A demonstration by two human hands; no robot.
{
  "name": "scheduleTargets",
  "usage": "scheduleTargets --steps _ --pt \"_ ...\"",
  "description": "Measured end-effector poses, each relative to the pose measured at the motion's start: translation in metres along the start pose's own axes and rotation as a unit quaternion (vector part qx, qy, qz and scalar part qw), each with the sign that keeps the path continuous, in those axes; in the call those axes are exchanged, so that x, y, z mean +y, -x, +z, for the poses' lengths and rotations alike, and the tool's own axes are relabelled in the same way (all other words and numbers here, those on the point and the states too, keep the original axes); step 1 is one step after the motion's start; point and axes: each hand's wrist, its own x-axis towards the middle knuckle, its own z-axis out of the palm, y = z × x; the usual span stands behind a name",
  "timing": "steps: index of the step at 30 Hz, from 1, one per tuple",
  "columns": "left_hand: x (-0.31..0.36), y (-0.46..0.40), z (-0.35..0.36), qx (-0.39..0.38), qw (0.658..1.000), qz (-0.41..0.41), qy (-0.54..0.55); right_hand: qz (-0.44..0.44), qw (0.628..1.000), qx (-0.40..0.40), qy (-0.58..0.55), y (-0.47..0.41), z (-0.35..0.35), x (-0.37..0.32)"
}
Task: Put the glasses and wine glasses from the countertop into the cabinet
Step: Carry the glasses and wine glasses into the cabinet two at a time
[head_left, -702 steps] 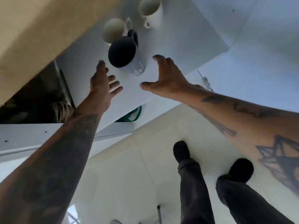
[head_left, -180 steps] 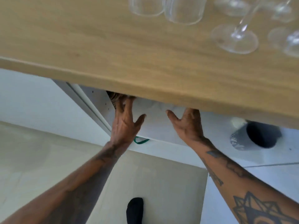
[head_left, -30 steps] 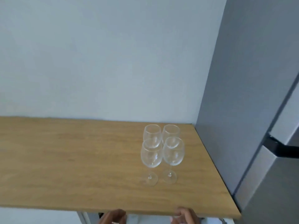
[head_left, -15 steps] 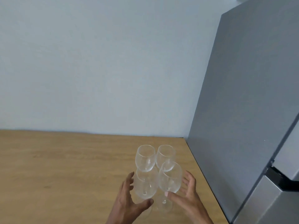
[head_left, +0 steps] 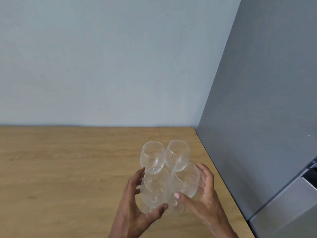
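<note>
Four clear wine glasses stand in a tight cluster on the wooden countertop (head_left: 68, 169), near its right end. My left hand (head_left: 135, 212) wraps the bowl of the front left wine glass (head_left: 155, 184), fingers on its left side and thumb under it. My right hand (head_left: 205, 200) wraps the front right wine glass (head_left: 186, 181), thumb on the front and fingers behind. The back left glass (head_left: 151, 157) and back right glass (head_left: 177, 155) stand untouched just beyond. The cabinet is out of view.
A tall grey appliance side (head_left: 257, 117) rises right beside the countertop's right edge, close to my right hand. A pale wall (head_left: 103, 66) runs along the back of the countertop.
Both hands have come up from the cabinet below the countertop and, over the last half second, closed in around the two front wine glasses. The view has tilted down slightly.
</note>
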Motion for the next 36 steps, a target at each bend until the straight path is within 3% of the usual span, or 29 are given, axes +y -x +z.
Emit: scheduleTargets --steps 5,18,27,36 --pt "0.005 -0.008 -0.001 -0.010 0.997 0.059 -0.047 -0.031 0.998 0.003 0.048 -0.006 0.003 -0.006" --pt "0.012 0.011 -0.006 0.021 1.000 0.011 0.008 -0.060 0.995 0.058 0.048 0.014 -0.003 -0.006" --pt "0.118 0.028 -0.019 0.068 0.996 0.041 0.033 -0.103 0.992 0.078 0.005 0.057 -0.071 -0.075" --pt "0.208 0.113 -0.005 0.098 0.993 0.047 0.050 -0.148 0.987 0.061 -0.028 0.144 -0.127 -0.120"
